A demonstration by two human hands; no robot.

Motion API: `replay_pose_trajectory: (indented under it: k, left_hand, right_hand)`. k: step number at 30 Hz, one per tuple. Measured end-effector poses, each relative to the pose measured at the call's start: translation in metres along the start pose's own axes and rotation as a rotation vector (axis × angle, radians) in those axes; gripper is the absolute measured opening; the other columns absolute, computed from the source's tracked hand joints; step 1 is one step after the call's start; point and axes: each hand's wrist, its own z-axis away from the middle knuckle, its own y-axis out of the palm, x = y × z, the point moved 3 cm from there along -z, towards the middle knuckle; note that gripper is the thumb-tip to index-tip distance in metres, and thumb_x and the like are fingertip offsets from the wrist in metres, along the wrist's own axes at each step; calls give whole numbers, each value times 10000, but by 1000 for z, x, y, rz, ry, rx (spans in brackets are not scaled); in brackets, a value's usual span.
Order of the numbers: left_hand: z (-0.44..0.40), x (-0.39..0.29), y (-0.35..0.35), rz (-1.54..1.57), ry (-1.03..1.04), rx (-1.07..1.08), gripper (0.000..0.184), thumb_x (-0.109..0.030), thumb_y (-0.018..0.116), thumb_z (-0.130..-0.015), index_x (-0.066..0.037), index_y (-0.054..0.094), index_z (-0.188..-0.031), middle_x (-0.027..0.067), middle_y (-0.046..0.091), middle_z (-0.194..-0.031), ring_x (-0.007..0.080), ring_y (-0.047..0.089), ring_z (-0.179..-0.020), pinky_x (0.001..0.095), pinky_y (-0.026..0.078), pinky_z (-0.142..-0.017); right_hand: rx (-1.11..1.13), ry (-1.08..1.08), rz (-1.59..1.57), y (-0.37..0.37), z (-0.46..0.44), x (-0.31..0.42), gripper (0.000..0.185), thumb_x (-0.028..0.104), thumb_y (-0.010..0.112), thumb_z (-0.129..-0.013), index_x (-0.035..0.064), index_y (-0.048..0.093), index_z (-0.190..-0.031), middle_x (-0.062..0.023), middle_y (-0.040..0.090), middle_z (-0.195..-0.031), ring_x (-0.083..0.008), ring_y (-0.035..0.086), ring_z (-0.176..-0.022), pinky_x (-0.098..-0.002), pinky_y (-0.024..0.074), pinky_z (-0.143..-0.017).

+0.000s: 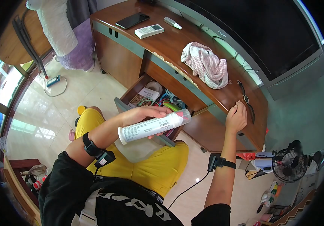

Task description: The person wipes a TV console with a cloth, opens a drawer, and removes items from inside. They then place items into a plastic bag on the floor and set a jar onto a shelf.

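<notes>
My left hand [151,113] is closed around a white cylindrical container [147,129] with fine print, a barcode and a clear cap over its right end. Something pink shows through that cap. The container lies tilted above an open drawer [121,105], which holds a white printed paper [149,93], a round roll [154,86], tangled cords and a green item [172,106]. My right hand [236,116] rests at the cabinet top's front edge with its fingers curled; what they hold, if anything, is hidden. Close by lies a dark wristwatch [246,99].
On the wooden cabinet [169,49] lie a black phone [132,20], a white remote control [149,31], a small clear bottle [173,23] and a crumpled pink-striped cloth [205,66]. A large television [252,34] stands behind them. A fan [289,165] is at the right.
</notes>
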Motion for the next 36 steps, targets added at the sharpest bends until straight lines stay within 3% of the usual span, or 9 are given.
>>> replay_pose_trajectory:
  k: [7, 11, 13, 18, 21, 23, 25, 29, 36]
  left_hand:
    - [33, -25, -16, -258, 218, -363, 506, -247, 665, -934, 58, 520, -1310, 121, 669, -1032, 180, 687, -816, 338, 607, -684]
    - [68, -67, -31, -747, 328, -670, 487, -216, 731, -877, 1, 563, -1280, 18, 654, -1074, 99, 611, -974, 269, 495, -852]
    - [78, -91, -30, -1107, 547, -702, 491, -156, 751, -857, -40, 571, -1299, 33, 662, -1103, 134, 626, -1041, 302, 526, -872]
    - [126, -143, 11, -1523, 441, -969, 463, -86, 755, -829, 1, 557, -1239, 69, 640, -1110, 176, 635, -1044, 344, 524, -913]
    - [145, -181, 24, -1882, 386, -991, 488, -74, 765, -772, -1, 577, -1216, 86, 644, -1087, 190, 642, -1014, 349, 522, -894]
    - [142, -203, 41, -2090, 463, -1050, 511, -74, 766, -751, 0, 573, -1218, 90, 648, -1054, 183, 635, -977, 347, 521, -861]
    - [125, -233, 41, -2047, 512, -1035, 488, -94, 765, -768, -6, 577, -1210, 62, 658, -1027, 163, 618, -963, 338, 520, -827]
    - [67, -284, 27, -1499, 513, -874, 381, -146, 745, -861, -25, 616, -1198, 42, 685, -1014, 114, 646, -913, 265, 533, -782]
    - [-69, -279, -14, -1543, 695, -687, 368, -129, 761, -838, 32, 640, -1146, 60, 698, -981, 111, 664, -837, 266, 545, -741]
  right_hand:
    - [-35, -14, -36, -4, 0, 1, 179, 159, 537, -897, 69, 648, -1004, -79, 698, -1104, -310, 665, -969, -413, 536, -787]
    - [-57, -18, -40, -3, 0, -2, 156, 149, 553, -885, 69, 649, -978, -85, 704, -1086, -299, 669, -968, -402, 543, -788]
    - [-75, -2, -39, -3, 0, -4, 153, 147, 567, -874, 70, 653, -974, -90, 705, -1082, -295, 671, -969, -402, 547, -793]
    - [-70, 3, -33, -5, -1, -3, 125, 141, 585, -854, 67, 644, -935, -90, 704, -1056, -285, 677, -950, -393, 552, -785]
    - [-85, -6, -28, -5, -1, -5, 109, 132, 594, -838, 62, 632, -912, -96, 700, -1040, -282, 674, -947, -390, 551, -777]
    - [-79, -14, -41, -5, -1, -4, 113, 129, 595, -833, 57, 630, -913, -101, 699, -1035, -284, 673, -946, -387, 550, -781]
    - [-82, -9, -40, -7, -1, -4, 116, 128, 597, -831, 55, 630, -914, -104, 699, -1034, -285, 674, -944, -387, 550, -783]
    - [-91, -5, -42, -8, -2, -2, 124, 126, 599, -829, 49, 635, -918, -112, 698, -1032, -289, 674, -942, -390, 550, -788]
    - [-91, -8, -30, -9, -1, -5, 129, 130, 605, -826, 48, 644, -916, -110, 701, -1040, -290, 679, -936, -388, 552, -779]
